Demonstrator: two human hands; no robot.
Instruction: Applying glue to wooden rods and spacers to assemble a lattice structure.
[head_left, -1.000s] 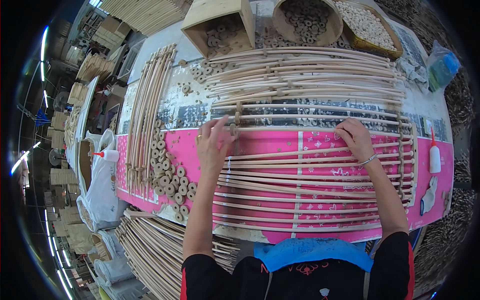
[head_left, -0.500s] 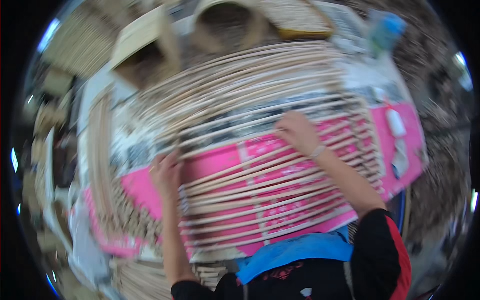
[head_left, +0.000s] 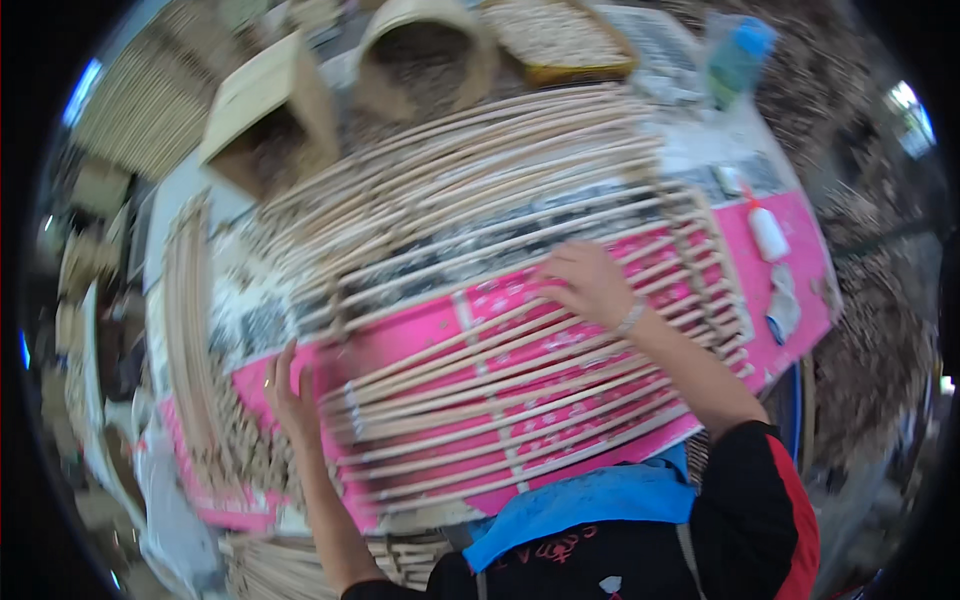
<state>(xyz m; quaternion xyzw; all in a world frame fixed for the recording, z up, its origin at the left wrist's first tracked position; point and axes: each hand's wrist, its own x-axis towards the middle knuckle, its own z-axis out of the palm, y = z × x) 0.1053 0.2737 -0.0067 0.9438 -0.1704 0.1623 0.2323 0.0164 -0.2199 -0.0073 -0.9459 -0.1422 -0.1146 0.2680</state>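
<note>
Many thin wooden rods lie side by side across a pink sheet (head_left: 400,340), their ends meeting a crosspiece at the right (head_left: 722,270). My right hand (head_left: 592,288) rests over the middle of these rods (head_left: 480,395), its thumb and fingers curled close together; whether something thin is pinched in them is hidden. My left hand (head_left: 290,395) is left of the rods' blurred left ends, with its fingers apart and nothing in them. Beyond my right hand, more loose rods (head_left: 450,170) lie in a layer across the table.
A square wooden box (head_left: 265,115), a round wooden tub (head_left: 425,55) and a tray of small pale pieces (head_left: 555,40) stand at the back. Rods lie bundled at left (head_left: 188,320) beside small wooden pieces (head_left: 255,435). A white bottle (head_left: 768,235) and blue-topped container (head_left: 740,60) are at right.
My left hand has moved left, away from the rods' left ends, and its fingers have spread. My right hand has shifted slightly nearer. The whole view has shifted a little left.
</note>
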